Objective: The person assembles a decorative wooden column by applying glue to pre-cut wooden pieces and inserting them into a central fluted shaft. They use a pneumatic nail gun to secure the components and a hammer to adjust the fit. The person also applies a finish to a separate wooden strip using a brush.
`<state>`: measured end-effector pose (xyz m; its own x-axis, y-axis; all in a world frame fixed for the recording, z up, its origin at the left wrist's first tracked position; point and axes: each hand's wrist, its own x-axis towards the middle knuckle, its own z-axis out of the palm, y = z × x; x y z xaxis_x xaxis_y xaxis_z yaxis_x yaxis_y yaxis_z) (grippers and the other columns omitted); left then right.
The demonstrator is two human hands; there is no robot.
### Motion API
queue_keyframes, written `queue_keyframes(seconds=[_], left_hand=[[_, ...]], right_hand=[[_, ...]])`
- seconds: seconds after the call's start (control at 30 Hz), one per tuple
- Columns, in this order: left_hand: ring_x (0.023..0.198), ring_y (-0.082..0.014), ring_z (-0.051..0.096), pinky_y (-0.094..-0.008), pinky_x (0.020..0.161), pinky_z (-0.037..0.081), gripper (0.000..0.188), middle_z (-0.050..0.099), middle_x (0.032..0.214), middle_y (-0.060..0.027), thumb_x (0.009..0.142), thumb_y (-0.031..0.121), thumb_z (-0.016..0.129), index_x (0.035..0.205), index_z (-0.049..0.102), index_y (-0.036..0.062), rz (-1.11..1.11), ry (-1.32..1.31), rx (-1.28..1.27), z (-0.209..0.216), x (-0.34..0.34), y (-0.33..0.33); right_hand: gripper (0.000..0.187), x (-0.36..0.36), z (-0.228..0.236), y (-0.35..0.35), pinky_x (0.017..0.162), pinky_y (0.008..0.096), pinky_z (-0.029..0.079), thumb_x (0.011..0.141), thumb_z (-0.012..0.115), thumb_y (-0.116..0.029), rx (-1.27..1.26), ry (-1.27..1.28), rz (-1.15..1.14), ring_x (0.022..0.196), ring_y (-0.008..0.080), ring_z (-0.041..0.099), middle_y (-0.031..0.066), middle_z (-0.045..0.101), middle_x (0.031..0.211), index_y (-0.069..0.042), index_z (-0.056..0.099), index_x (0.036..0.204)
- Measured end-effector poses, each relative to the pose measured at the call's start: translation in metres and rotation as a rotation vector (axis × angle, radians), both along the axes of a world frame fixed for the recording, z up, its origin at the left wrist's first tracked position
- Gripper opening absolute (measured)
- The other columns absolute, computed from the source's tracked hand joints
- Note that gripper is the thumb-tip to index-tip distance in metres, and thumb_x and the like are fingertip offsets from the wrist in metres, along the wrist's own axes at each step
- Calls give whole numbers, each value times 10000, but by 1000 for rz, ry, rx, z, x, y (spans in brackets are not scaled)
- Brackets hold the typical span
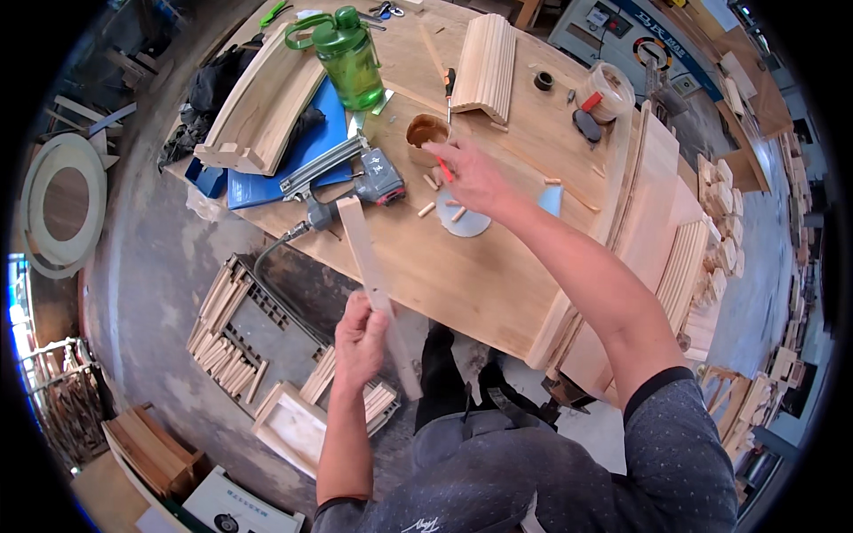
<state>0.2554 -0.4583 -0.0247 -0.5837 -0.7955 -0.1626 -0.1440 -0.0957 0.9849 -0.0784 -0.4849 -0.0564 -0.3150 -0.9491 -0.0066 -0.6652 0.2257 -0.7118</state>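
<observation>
My left hand [360, 345] is closed around a pale wooden strip [362, 244], which slants up over the table's near edge. Small dark spots, perhaps holes, show along the strip. Over the table, my right hand [471, 176] is closed on a thin red stick [444, 169]; its far end is hidden. Right beside those fingers stands a cup [421, 155], stained brown inside. Short wooden dowels [426, 210] lie near the cup, some on a pale round disc [462, 220]. A nail gun [369, 185] with a hose rests left of the strip's upper end.
A green water bottle [349, 67], a curved wooden frame [267, 102] and a screwdriver [450, 86] sit toward the back of the table. Ribbed wood [487, 67] lies behind the cup. Below left, a crate [284, 329] holds wooden pieces. Long boards [640, 195] line the right side.
</observation>
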Motion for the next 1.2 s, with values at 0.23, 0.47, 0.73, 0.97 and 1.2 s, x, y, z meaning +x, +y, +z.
queue_keyframes(seconds=[0.23,0.47,0.73,0.97,1.2], left_hand=[[641,-113,574,-266,594,480,409,598,816,-37,1103,418,469,1180,586,34,121,124,386,-23,-3,-26],[641,-109,566,-253,590,467,443,598,820,-23,1094,421,488,1286,585,34,96,119,568,-27,-42,-47],[646,-137,569,-264,574,468,446,604,825,-45,1103,398,455,1269,570,0,8,124,687,-24,-58,-67],[681,-180,552,-293,559,452,500,557,838,-55,1118,431,378,1216,556,-26,20,226,932,-22,-74,-84],[653,-161,492,-278,559,441,577,518,812,-35,1100,497,398,1296,544,-26,7,386,1043,-30,-90,-95]], right_hand=[[145,-14,46,-27,813,384,542,967,617,-121,-215,-91,-149,897,279,680,123,693,1009,-49,721,1038],[171,-24,73,-37,779,357,559,946,601,-96,36,-125,-13,814,249,717,123,743,931,-24,731,1032],[283,-56,66,-53,674,289,592,943,717,-219,-20,-416,-313,683,134,710,114,748,820,56,722,1008],[332,-63,62,-55,651,269,577,915,777,-275,-19,-339,-403,677,109,688,89,739,797,44,726,991],[311,-57,55,-54,626,246,550,911,786,-277,-50,-431,-333,671,93,672,68,733,780,22,731,973]])
